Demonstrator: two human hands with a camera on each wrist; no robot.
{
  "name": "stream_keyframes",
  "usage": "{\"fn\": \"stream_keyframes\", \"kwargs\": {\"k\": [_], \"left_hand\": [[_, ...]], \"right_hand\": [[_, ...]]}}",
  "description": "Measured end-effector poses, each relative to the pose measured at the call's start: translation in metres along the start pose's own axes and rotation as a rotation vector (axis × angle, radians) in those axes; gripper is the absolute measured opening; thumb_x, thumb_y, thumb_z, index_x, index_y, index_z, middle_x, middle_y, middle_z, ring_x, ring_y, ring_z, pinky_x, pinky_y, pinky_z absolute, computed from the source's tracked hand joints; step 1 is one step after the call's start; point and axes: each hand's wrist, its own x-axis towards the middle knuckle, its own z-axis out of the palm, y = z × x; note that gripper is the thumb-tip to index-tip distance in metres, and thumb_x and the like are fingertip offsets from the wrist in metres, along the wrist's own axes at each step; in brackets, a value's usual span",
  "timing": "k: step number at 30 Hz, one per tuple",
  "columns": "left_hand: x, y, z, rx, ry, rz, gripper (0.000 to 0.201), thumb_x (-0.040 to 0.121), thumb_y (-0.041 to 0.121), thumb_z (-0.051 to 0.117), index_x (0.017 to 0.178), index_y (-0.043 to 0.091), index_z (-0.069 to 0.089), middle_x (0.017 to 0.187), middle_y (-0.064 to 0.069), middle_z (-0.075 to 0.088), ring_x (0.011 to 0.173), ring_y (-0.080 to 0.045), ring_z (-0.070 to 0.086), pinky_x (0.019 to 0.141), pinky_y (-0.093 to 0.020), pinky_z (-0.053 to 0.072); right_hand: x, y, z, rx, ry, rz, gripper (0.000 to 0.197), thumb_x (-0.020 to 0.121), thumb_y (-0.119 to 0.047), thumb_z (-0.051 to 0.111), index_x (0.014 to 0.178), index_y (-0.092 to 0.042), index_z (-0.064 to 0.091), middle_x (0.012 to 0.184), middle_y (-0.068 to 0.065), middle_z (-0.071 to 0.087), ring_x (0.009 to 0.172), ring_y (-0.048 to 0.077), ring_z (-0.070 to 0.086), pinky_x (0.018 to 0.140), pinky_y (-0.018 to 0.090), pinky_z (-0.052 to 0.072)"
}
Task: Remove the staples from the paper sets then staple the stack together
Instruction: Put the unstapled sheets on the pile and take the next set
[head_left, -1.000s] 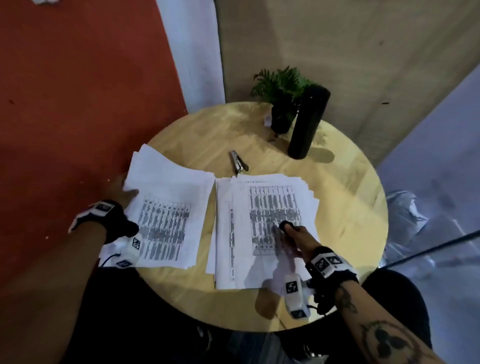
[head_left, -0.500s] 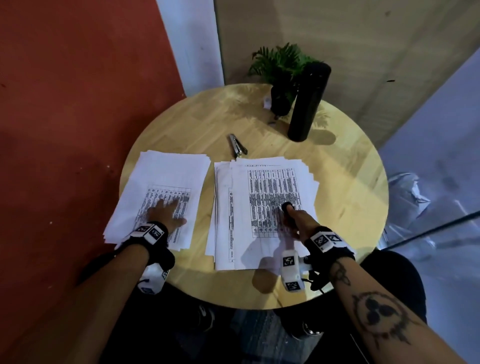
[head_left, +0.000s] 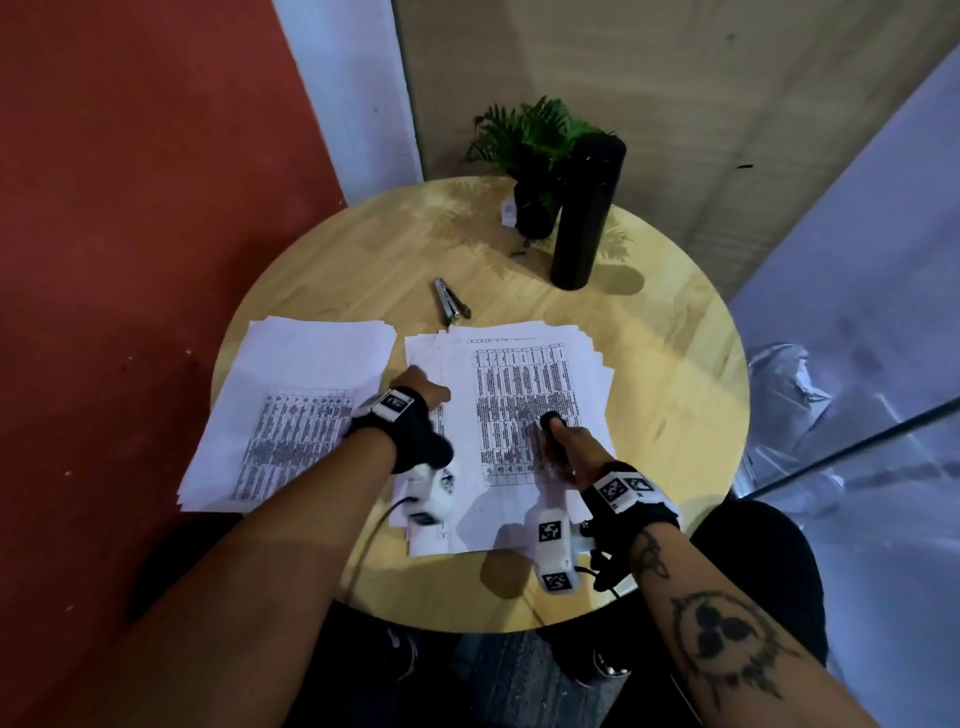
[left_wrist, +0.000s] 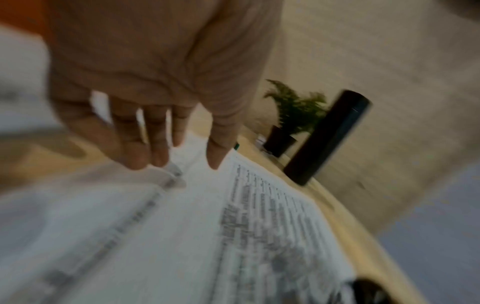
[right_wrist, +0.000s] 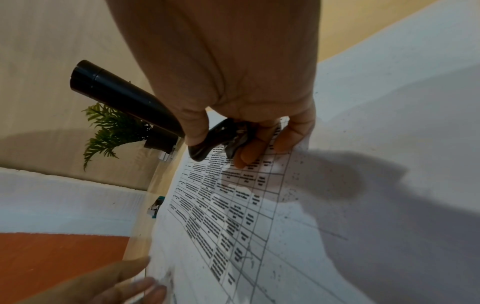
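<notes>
Seeing left paper pile (head_left: 291, 410) flat on the round tabletop (head_left: 675, 395) | my left hand (head_left: 423, 392), grip relaxed, fingers straight over the right paper stack (head_left: 524, 405) | my right hand (head_left: 563, 449) clamped on a black staple remover (right_wrist: 207, 144) atop that stack | stapler (head_left: 451, 304) beyond.

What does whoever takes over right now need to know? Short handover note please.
Left hand: fingers straight, holds nothing, at the left edge of the right paper stack.
Right hand: grips the black staple remover over that stack's printed sheet.
Left paper stack lies apart beside it; the stapler lies on the table beyond both.
Done: cannot tell which staples are out; the right stack's sheets lie fanned.
Left: finish removing staples, merge both stacks, staple them.
</notes>
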Motion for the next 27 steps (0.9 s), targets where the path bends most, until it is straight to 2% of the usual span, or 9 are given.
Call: {"fn": "stream_keyframes", "kwargs": {"k": [3, 6, 11, 15, 18, 21, 23, 25, 27], "left_hand": [[-0.011, 0.009, 0.013, 0.015, -0.058, 0.049, 0.052, 0.083, 0.032, 0.066, 0.133, 0.027, 0.052, 0.135, -0.002, 0.053, 0.108, -0.022, 0.059, 0.095, -0.022, 0.042], [-0.017, 0.017, 0.017, 0.051, -0.082, 0.068, 0.052, 0.086, 0.032, 0.064, 0.135, 0.029, 0.049, 0.141, 0.001, 0.048, 0.119, -0.021, 0.054, 0.094, -0.018, 0.037], [-0.007, 0.019, 0.023, 0.023, -0.085, 0.04, 0.057, 0.082, 0.031, 0.068, 0.136, 0.028, 0.049, 0.141, -0.004, 0.048, 0.119, -0.024, 0.055, 0.097, -0.023, 0.04], [0.024, 0.024, 0.027, -0.263, -0.001, -0.141, 0.058, 0.087, 0.035, 0.063, 0.136, 0.009, 0.045, 0.136, -0.012, 0.051, 0.121, -0.032, 0.053, 0.099, -0.033, 0.042], [0.039, 0.022, 0.027, -0.355, 0.146, -0.12, 0.045, 0.094, 0.026, 0.053, 0.131, 0.001, 0.048, 0.137, -0.017, 0.051, 0.123, -0.034, 0.049, 0.099, -0.034, 0.039], [0.045, 0.014, 0.027, -0.457, 0.196, -0.058, 0.032, 0.09, 0.016, 0.061, 0.119, 0.002, 0.059, 0.128, -0.016, 0.059, 0.119, -0.032, 0.054, 0.101, -0.035, 0.041], [0.046, 0.01, 0.024, -0.521, 0.235, -0.001, 0.032, 0.086, 0.01, 0.066, 0.115, -0.001, 0.061, 0.12, -0.017, 0.063, 0.113, -0.032, 0.058, 0.095, -0.03, 0.043], [0.042, 0.007, 0.02, -0.602, 0.305, 0.085, 0.029, 0.082, 0.005, 0.069, 0.109, -0.004, 0.064, 0.102, -0.018, 0.067, 0.095, -0.027, 0.064, 0.079, -0.018, 0.047], [0.032, 0.006, 0.01, -0.726, 0.383, 0.182, 0.023, 0.08, 0.001, 0.071, 0.101, -0.004, 0.066, 0.081, -0.009, 0.064, 0.068, -0.007, 0.062, 0.064, -0.007, 0.043]], "right_hand": [[0.001, 0.003, -0.003, 0.028, -0.032, -0.014, 0.034, 0.096, -0.036, 0.045, 0.071, -0.014, 0.047, 0.063, 0.005, 0.048, 0.052, 0.016, 0.043, 0.053, 0.021, 0.034], [0.0, 0.005, -0.004, 0.051, -0.051, -0.031, 0.033, 0.097, -0.034, 0.043, 0.071, -0.014, 0.047, 0.062, 0.004, 0.048, 0.051, 0.015, 0.042, 0.05, 0.02, 0.031], [0.006, 0.008, -0.003, 0.069, -0.059, -0.04, 0.037, 0.096, -0.035, 0.045, 0.066, -0.014, 0.046, 0.053, 0.003, 0.042, 0.04, 0.012, 0.034, 0.049, 0.019, 0.024], [0.008, 0.01, -0.004, 0.101, -0.068, -0.054, 0.037, 0.098, -0.031, 0.044, 0.066, -0.012, 0.046, 0.036, -0.006, 0.04, 0.026, 0.007, 0.032, 0.036, 0.011, 0.023], [0.008, 0.011, -0.004, 0.087, -0.072, -0.045, 0.034, 0.098, -0.03, 0.044, 0.069, -0.014, 0.047, 0.048, 0.0, 0.041, 0.032, 0.009, 0.034, 0.041, 0.016, 0.024], [0.007, 0.011, -0.005, 0.12, -0.086, -0.032, 0.027, 0.097, -0.031, 0.046, 0.074, -0.016, 0.05, 0.063, 0.004, 0.046, 0.05, 0.015, 0.038, 0.051, 0.023, 0.027], [0.004, 0.007, -0.009, 0.159, -0.059, -0.021, 0.021, 0.096, -0.029, 0.049, 0.078, -0.017, 0.051, 0.069, 0.005, 0.05, 0.058, 0.017, 0.043, 0.056, 0.024, 0.031], [-0.006, 0.0, -0.017, 0.275, -0.006, -0.046, 0.012, 0.094, -0.023, 0.052, 0.085, -0.017, 0.054, 0.071, 0.004, 0.05, 0.06, 0.015, 0.044, 0.056, 0.023, 0.031], [-0.017, -0.014, -0.029, 0.393, 0.008, -0.122, 0.003, 0.094, -0.018, 0.053, 0.093, -0.016, 0.055, 0.076, 0.002, 0.053, 0.064, 0.012, 0.045, 0.056, 0.024, 0.031]]}}
